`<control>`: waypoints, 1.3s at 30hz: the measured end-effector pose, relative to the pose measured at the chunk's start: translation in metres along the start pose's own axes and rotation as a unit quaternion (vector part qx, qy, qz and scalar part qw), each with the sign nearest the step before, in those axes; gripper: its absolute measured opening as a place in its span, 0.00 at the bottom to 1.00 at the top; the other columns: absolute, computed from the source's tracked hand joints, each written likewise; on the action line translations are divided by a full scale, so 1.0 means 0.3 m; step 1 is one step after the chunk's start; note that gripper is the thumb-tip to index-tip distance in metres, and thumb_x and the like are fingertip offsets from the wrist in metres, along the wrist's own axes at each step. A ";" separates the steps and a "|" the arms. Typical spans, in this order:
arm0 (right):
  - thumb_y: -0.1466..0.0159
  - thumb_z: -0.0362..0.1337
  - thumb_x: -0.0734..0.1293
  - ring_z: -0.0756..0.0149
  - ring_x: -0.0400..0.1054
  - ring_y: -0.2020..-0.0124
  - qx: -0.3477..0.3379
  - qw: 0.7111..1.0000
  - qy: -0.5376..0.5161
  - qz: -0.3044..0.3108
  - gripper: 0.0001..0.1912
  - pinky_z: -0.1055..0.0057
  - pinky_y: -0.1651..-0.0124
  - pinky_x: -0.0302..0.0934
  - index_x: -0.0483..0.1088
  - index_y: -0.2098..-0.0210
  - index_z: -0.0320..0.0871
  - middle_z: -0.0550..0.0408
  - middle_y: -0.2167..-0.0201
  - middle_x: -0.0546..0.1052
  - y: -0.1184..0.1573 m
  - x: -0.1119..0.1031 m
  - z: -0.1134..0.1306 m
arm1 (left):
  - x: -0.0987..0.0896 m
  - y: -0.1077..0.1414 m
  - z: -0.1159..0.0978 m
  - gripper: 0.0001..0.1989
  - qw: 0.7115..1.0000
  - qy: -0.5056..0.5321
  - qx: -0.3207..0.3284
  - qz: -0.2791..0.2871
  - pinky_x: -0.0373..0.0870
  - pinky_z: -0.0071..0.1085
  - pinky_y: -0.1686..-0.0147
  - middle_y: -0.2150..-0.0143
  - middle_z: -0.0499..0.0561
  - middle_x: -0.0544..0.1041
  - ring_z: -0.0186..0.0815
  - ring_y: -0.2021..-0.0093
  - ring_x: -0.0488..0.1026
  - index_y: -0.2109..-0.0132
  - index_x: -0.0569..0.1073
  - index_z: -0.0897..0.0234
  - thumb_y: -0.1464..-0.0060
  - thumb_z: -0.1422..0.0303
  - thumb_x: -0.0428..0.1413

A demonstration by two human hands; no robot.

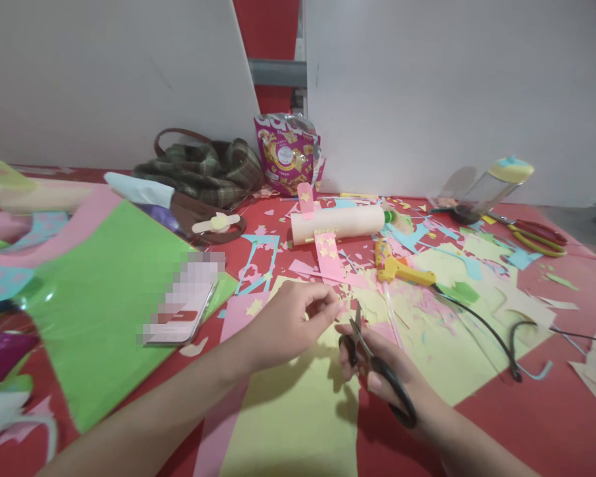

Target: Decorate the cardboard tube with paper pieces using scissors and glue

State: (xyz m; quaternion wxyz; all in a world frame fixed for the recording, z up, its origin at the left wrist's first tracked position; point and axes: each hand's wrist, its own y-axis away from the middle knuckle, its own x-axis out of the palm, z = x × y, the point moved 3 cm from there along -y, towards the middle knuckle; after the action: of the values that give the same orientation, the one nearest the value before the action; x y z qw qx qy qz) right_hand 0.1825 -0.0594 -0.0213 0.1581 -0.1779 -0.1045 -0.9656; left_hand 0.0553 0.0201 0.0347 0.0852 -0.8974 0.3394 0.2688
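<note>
My right hand [377, 364] holds a pair of scissors [388, 384] with dark handles. The blades point up and away from me and look slightly apart. Just left of the blade tips, my left hand [298, 318] is closed in a pinch, with what looks like a small piece of pink paper [344, 306] at its fingertips. Both hands are above a pale yellow paper sheet [288, 424], which overlaps a pink sheet [216, 424]. Beyond them lies a cream paper-covered tube [342, 224] with pink, star-decorated strips and a green end.
A yellow glue gun [402, 270] with a black cord lies right of centre among paper scraps. Left are a phone [183, 305] and a green sheet [94, 298]. A snack bag [291, 156], plaid bag [203, 169], clear bottle [494, 189] and red-handled tool [539, 233] are farther back.
</note>
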 end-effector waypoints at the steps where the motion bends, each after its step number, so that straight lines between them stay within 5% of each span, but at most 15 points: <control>1: 0.49 0.46 0.66 0.69 0.59 0.69 -0.002 1.000 -0.002 0.005 0.22 0.71 0.67 0.54 0.63 0.55 0.50 0.56 0.68 0.66 -0.001 0.000 -0.002 | 0.003 0.000 0.000 0.13 1.000 0.006 -0.001 0.009 0.56 0.21 0.76 0.78 0.44 0.64 0.25 0.76 0.59 0.75 0.64 0.66 0.47 0.66 0.44; 22: 0.49 0.49 0.65 0.69 0.56 0.73 0.004 0.999 0.029 0.014 0.23 0.72 0.72 0.50 0.65 0.59 0.41 0.54 0.72 0.65 -0.006 0.006 0.005 | 0.023 0.004 0.000 0.13 0.997 -0.035 -0.018 0.061 0.53 0.23 0.76 0.78 0.44 0.65 0.26 0.76 0.59 0.74 0.66 0.66 0.47 0.67 0.43; 39: 0.47 0.50 0.63 0.70 0.57 0.76 -0.010 0.999 0.048 0.015 0.20 0.74 0.74 0.50 0.67 0.66 0.37 0.56 0.76 0.64 -0.006 0.001 -0.005 | 0.045 0.004 0.011 0.13 0.996 0.064 -0.048 0.047 0.54 0.22 0.77 0.79 0.43 0.62 0.25 0.77 0.58 0.74 0.67 0.67 0.48 0.66 0.44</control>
State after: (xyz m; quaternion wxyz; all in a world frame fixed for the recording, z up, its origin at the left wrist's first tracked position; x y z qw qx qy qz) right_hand 0.1812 -0.0582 -0.0228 0.1757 -0.1343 -0.0844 -0.9716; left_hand 0.0615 0.0129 0.0245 0.0074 -0.8989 0.3723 0.2310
